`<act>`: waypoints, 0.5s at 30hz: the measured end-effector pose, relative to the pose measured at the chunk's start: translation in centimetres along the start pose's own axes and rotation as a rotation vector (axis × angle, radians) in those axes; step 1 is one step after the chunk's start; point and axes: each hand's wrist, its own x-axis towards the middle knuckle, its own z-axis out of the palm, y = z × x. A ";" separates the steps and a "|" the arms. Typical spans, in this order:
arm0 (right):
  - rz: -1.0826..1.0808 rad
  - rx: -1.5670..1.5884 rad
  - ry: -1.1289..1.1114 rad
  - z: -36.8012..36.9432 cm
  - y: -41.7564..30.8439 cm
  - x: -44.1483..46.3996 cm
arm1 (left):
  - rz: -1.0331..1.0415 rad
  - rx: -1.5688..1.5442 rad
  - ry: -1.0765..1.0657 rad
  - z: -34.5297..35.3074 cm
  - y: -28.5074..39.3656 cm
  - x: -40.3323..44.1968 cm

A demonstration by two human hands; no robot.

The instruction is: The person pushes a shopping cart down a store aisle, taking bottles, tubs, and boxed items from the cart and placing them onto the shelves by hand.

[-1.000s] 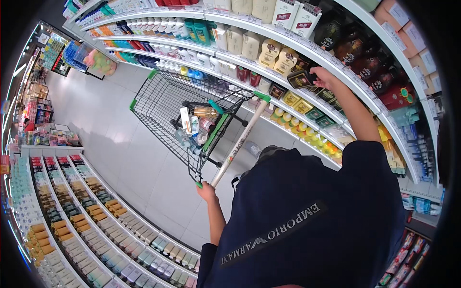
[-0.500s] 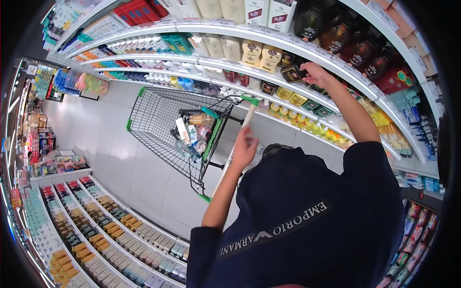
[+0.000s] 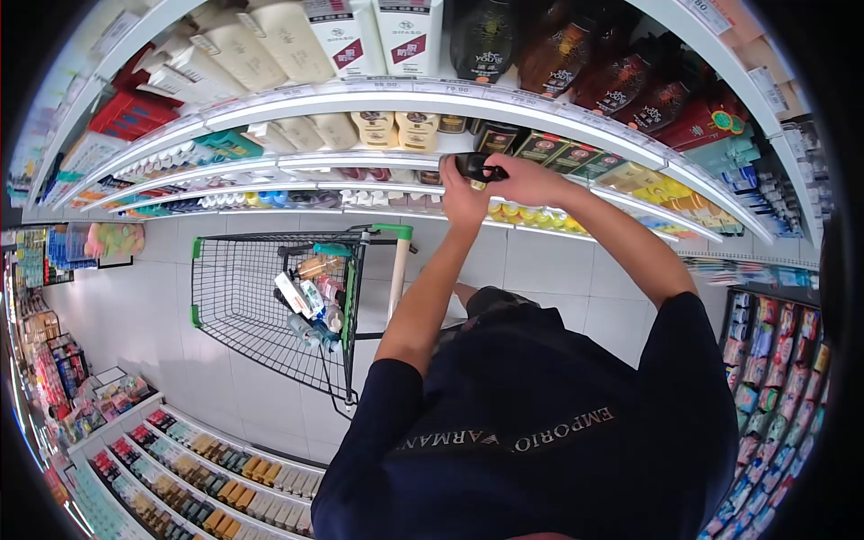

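A black pump bottle [image 3: 472, 166] is held between my two hands in front of the shelf, its pump end toward the right. My left hand [image 3: 463, 195] is closed around the bottle's left side. On the other side, my right hand [image 3: 529, 183] grips it near the pump. Part of the bottle is hidden by my fingers. Behind the hands, cream bottles with yellow labels [image 3: 418, 131] and dark green boxes [image 3: 571, 156] stand on the shelf. To the left is a shopping cart [image 3: 236, 306] with several items inside; its pale handle [image 3: 398, 270] is apart from my hands.
Large dark bottles [image 3: 551, 58] and white boxes [image 3: 407, 40] line the upper shelf. A low display [image 3: 193, 472] of small packages is at lower left. Hanging packets [image 3: 765, 396] fill a rack at the right. Grey tiled floor [image 3: 540, 270] runs beneath the cart.
My left hand has left the cart handle and taken hold of the black bottle. My right hand has brought the bottle away from the shelf. The view has turned, and the cart appears farther left.
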 end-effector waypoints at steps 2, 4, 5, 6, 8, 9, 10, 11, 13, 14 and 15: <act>-0.101 -0.353 0.075 0.7 -0.3 0.5 | 0.207 -0.033 0.174 0.8 -1.5 1.4; -0.072 -0.348 0.065 1.0 -1.2 0.9 | 0.330 0.013 0.256 1.4 -2.2 3.0; -0.095 -0.408 0.106 1.2 -1.1 1.4 | 0.312 -0.085 0.250 1.7 -2.5 3.6; -0.122 -0.469 0.147 1.3 -1.2 1.9 | 0.295 -0.182 0.248 1.9 -2.9 4.3; -0.116 -0.481 0.156 1.5 -1.3 2.7 | 0.202 -0.271 0.197 2.5 -3.7 5.4; -0.060 -0.476 0.134 1.3 -2.2 2.5 | 0.176 -0.341 0.181 2.8 -4.0 5.8; -0.004 -0.471 0.112 1.2 -2.7 2.6 | 0.149 -0.412 0.164 3.0 -4.2 6.0; -0.006 -0.467 0.108 1.3 -2.4 3.0 | 0.147 -0.407 0.166 3.2 -4.6 6.0; -0.016 -0.542 0.129 1.2 -1.6 3.8 | 0.119 -0.345 0.166 3.3 -4.3 6.1; -0.023 -0.544 0.128 1.2 -1.3 4.2 | 0.121 -0.343 0.172 3.3 -4.1 6.3; -0.014 -0.562 0.144 1.2 -1.2 4.5 | 0.086 -0.420 0.150 3.7 -4.6 6.5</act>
